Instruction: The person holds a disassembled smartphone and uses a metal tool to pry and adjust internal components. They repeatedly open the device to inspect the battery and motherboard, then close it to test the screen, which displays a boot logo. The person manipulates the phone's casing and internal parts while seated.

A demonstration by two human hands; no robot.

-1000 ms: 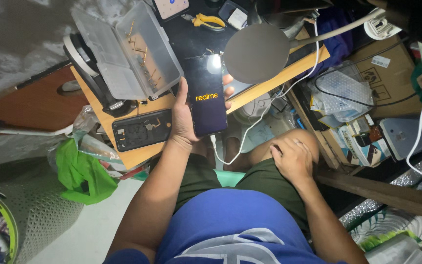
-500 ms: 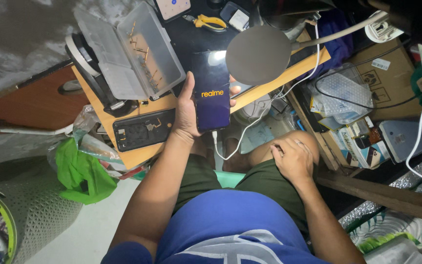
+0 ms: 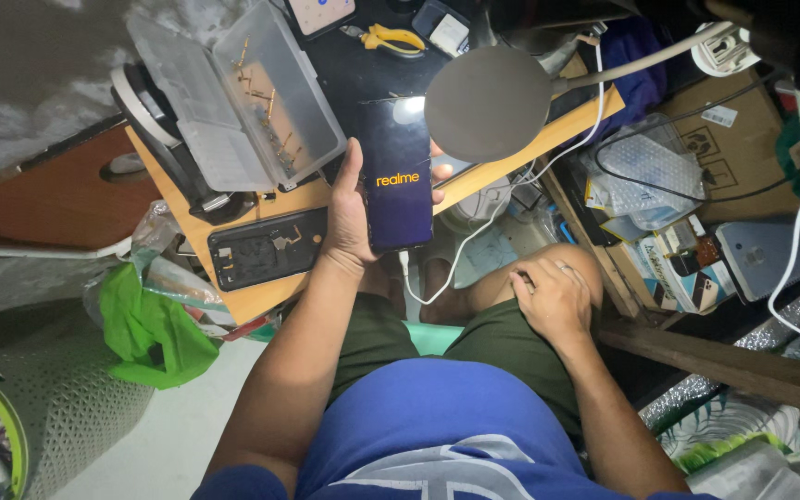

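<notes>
My left hand (image 3: 352, 218) grips a dark smartphone (image 3: 398, 176) from its left side, holding it up over the edge of the wooden workbench (image 3: 261, 292). The screen is lit with a yellow logo. A white cable (image 3: 469, 250) is plugged into the phone's lower end. My right hand (image 3: 553, 298) lies flat on my right knee, fingers together, holding nothing. A round grey lamp head (image 3: 485, 104) hangs just right of the phone, partly covering its upper corner.
An open clear plastic parts box (image 3: 233, 102) and an opened phone body (image 3: 266, 247) lie on the bench. Yellow-handled cutters (image 3: 391, 37) sit further back. A green bag (image 3: 145, 329) is at left. Cardboard boxes, packages and cables (image 3: 687, 185) crowd the right.
The view has shifted slightly. My left hand keeps the phone at about the same spot, its screen still showing the logo. My right hand stays on the knee.
</notes>
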